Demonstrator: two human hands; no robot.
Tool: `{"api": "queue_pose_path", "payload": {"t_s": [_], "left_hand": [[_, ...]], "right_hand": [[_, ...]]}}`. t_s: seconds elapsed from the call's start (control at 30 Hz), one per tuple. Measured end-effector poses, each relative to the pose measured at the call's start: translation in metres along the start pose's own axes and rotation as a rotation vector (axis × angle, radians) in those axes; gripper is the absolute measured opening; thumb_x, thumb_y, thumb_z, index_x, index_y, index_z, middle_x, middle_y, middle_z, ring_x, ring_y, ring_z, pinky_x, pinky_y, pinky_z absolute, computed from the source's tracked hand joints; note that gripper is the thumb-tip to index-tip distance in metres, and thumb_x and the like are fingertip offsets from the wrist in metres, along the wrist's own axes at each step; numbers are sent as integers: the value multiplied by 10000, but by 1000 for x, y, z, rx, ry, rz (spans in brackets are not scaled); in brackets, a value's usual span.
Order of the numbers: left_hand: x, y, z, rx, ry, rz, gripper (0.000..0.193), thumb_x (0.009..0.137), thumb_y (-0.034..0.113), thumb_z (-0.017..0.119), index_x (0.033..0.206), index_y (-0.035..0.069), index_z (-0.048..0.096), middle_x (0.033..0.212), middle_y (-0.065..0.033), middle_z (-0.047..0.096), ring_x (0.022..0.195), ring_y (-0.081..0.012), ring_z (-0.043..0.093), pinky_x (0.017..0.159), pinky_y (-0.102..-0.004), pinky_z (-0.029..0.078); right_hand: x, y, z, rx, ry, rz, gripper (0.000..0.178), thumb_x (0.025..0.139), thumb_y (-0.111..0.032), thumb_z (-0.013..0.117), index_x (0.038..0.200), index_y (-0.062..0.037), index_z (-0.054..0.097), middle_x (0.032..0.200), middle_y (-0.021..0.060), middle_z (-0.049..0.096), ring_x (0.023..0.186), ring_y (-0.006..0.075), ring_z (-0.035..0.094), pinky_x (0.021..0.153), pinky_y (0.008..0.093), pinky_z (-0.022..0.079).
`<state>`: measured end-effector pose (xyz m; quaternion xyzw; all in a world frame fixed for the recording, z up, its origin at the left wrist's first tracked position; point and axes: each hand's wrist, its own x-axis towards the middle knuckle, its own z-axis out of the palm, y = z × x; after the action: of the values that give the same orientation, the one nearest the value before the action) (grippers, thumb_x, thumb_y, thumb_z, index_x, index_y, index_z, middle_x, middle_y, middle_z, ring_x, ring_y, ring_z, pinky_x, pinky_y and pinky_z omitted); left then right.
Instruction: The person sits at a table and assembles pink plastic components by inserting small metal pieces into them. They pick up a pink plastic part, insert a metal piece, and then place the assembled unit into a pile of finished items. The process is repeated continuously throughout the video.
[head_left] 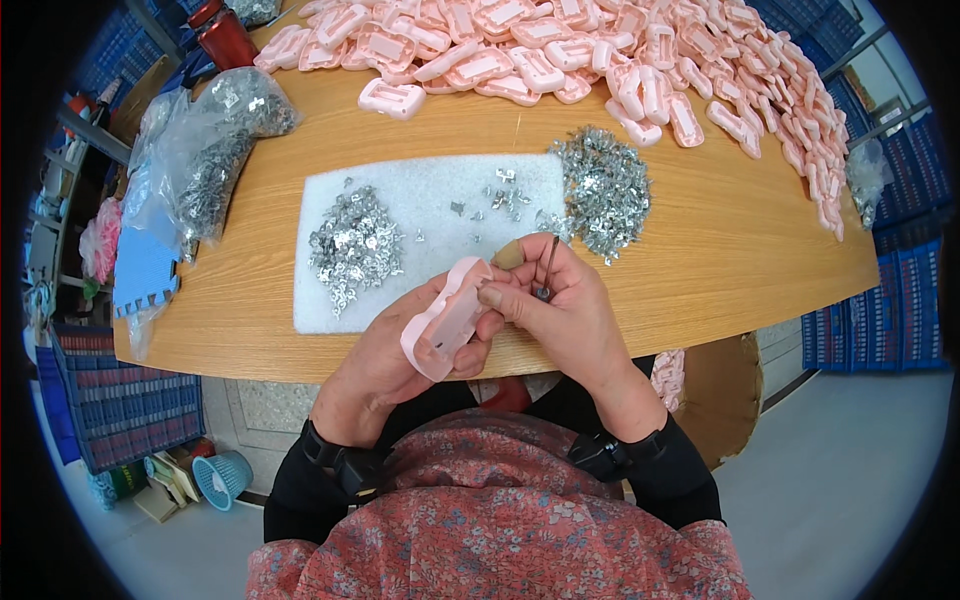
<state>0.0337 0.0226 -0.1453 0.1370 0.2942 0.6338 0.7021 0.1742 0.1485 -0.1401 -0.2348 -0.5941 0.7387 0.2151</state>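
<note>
My left hand [375, 350] is closed around a pink plastic shell [447, 322], tilted with its hollow side toward my right hand. The thumb of my right hand [570, 315] presses at the shell's upper end; whether a small part sits under it is hidden. A thin dark metal rod-like tool [549, 268] is tucked among the right fingers. One right fingertip wears a tan cover [508, 254]. Just beyond the hands lies a white foam sheet [440, 190] bearing a heap of small silvery metal clips [357, 245] and several scattered ones.
A bigger pile of metal clips [605, 190] lies right of the foam. Many pink shells [535, 70] cover the table's far side and right. Clear bags of metal parts [215, 150] rest at the left on a blue foam mat [145, 265]. A cardboard box [720, 400] stands below the table edge.
</note>
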Motion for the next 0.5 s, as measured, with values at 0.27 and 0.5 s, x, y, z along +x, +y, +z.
{"api": "queue_pose_path", "payload": {"t_s": [0.27,0.5], "left_hand": [[-4,-1,-7,10,-64,-4,509,1019,369,512,1383,16,480,939,-82,563,615,-122,445,528,-242,345],[-4,4,-12,-139,-98,-43,445,1035,296,490,1381,16,486,939,-92,582,655,-131,475,563,-244,371]], "right_hand": [[0,-8,-4,-56,-25,79,261,885,-90,760,1059,-32,575,844,-13,621,717,16,540,628,181,435],[-8,-7,-13,14,92,51,262,908,-109,737,1094,-16,578,902,-13,610,786,31,536,709,196,447]]}}
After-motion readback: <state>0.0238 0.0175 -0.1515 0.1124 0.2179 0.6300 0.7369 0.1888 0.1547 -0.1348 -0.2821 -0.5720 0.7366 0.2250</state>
